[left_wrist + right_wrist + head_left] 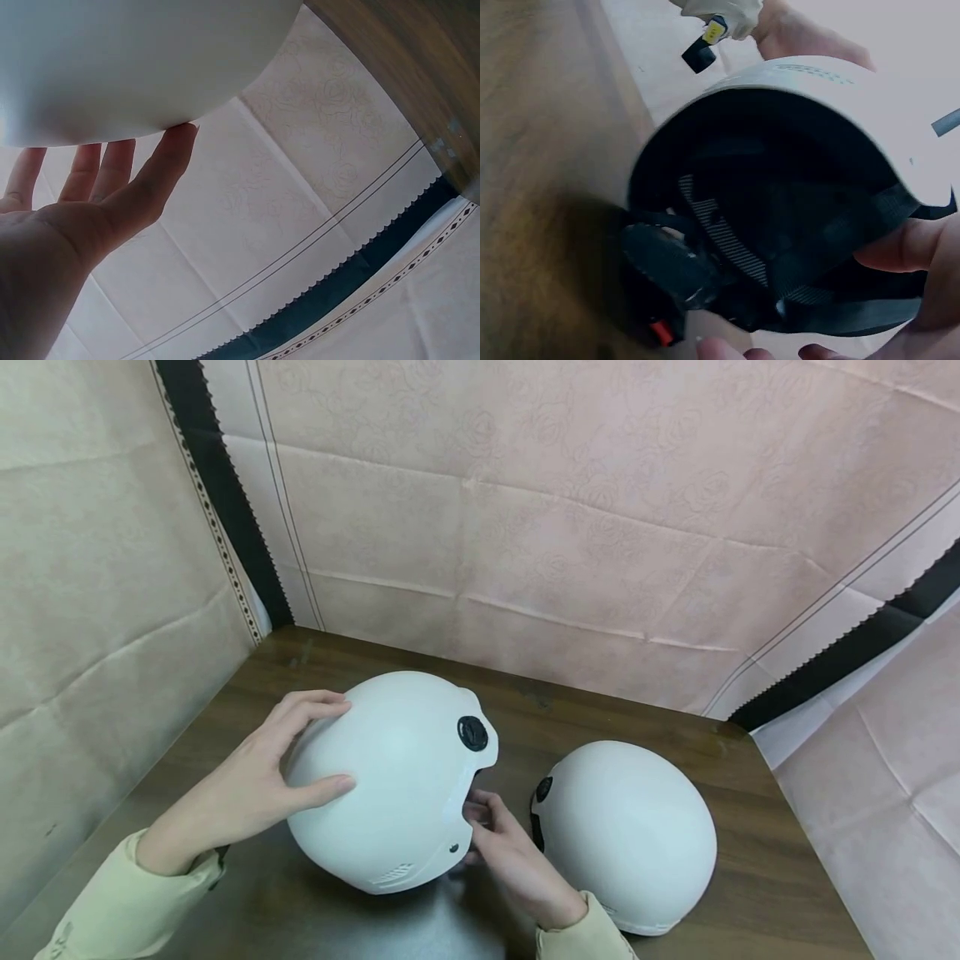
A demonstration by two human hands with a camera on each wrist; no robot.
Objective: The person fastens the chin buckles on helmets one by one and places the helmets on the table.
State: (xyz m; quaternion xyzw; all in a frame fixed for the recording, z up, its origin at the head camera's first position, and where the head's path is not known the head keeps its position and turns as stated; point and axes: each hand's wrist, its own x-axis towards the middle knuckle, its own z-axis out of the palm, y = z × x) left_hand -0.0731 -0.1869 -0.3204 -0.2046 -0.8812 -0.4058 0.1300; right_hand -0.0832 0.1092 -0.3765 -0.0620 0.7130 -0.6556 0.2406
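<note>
Over the table (772, 877), my left hand (258, 777) spreads across one likely stiff, slick helmet (397, 777), my right hand (517, 864) gripping its opening's edge (780, 88), probably the surer hold.

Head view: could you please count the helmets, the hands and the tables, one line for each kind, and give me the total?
Helmets: 2 (left helmet, right helmet)
Hands: 2 (left hand, right hand)
Tables: 1 (wooden table)
Total: 5
</note>
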